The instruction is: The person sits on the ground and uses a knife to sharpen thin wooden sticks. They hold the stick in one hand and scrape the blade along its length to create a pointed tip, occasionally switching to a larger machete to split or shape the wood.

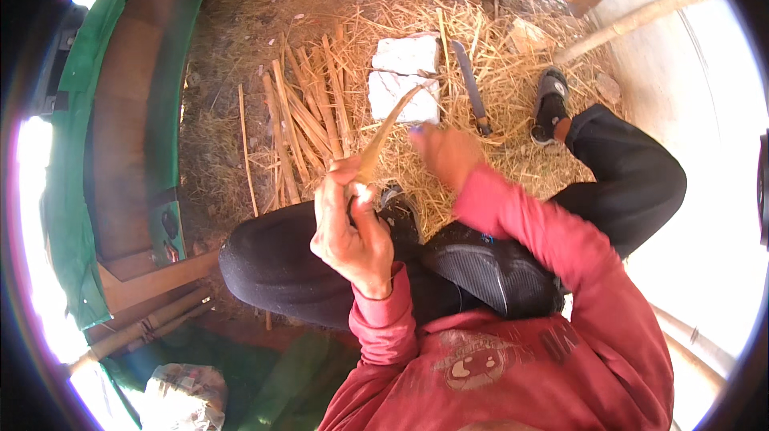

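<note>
My left hand (352,227) is closed around the lower end of a thin, pale strip of bamboo or wood (383,138). The strip slants up and to the right, its tip crossing in front of a white block. Just right of it, my right hand (448,155) is curled and blurred by motion. A small blue spot shows at its fingers, but what it holds, if anything, cannot be made out. Beyond the hands, two white blocks (404,54) lie one behind the other. A machete (471,82) with a dark blade rests on the straw to their right.
Several split sticks (308,106) lie in a pile left of the blocks. Loose straw (513,155) covers the ground. A bamboo pole (641,21) leans against the pale wall at right. A green-edged wooden frame (120,142) stands at left, and a plastic bag (186,399) sits lower left.
</note>
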`<action>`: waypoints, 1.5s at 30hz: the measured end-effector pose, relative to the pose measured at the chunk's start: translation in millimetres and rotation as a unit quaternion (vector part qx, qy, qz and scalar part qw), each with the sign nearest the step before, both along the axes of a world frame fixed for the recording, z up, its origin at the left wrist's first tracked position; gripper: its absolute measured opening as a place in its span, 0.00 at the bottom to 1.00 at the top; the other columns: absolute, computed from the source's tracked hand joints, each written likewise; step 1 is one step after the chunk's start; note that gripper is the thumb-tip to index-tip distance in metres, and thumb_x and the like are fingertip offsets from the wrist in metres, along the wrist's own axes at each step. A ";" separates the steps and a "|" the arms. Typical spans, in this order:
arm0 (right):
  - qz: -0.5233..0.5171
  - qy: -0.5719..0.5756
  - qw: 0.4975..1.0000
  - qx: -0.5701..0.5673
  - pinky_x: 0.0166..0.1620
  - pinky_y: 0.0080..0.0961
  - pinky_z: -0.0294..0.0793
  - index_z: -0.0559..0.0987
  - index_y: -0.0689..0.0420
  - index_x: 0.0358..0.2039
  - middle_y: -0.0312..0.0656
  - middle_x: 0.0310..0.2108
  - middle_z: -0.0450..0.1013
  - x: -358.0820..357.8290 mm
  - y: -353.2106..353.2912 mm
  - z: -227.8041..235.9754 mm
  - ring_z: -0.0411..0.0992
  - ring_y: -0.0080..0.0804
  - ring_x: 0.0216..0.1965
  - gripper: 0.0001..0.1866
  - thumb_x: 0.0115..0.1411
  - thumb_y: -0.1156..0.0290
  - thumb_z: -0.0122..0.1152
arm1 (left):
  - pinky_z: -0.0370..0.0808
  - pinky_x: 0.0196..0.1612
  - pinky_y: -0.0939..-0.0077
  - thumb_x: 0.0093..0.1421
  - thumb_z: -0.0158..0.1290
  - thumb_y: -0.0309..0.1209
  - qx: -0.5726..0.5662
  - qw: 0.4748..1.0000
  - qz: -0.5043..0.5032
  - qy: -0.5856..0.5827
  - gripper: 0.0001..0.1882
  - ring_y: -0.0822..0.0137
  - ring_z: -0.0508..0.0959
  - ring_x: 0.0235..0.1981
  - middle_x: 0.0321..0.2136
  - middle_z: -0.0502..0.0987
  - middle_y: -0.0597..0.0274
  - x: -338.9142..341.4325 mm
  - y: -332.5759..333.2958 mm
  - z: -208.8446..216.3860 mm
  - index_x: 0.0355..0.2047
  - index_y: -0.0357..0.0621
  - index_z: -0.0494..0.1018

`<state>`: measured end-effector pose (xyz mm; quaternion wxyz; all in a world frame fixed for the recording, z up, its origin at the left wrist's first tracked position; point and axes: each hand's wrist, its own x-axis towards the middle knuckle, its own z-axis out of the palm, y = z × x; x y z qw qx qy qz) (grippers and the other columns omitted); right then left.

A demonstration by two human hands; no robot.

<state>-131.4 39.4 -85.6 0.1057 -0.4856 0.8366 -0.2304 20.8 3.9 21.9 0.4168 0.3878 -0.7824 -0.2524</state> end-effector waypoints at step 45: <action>0.119 -0.200 0.963 -0.138 0.24 0.54 0.69 0.70 0.53 0.46 0.57 0.16 0.70 33.1 -12.2 52.6 0.72 0.60 0.21 0.12 0.69 0.59 0.48 | 0.75 0.42 0.81 0.62 0.58 0.19 0.058 0.955 0.170 0.238 0.10 0.72 0.77 0.35 0.34 0.80 0.54 -9.3 -11.4 -18.8 0.43 0.26 0.74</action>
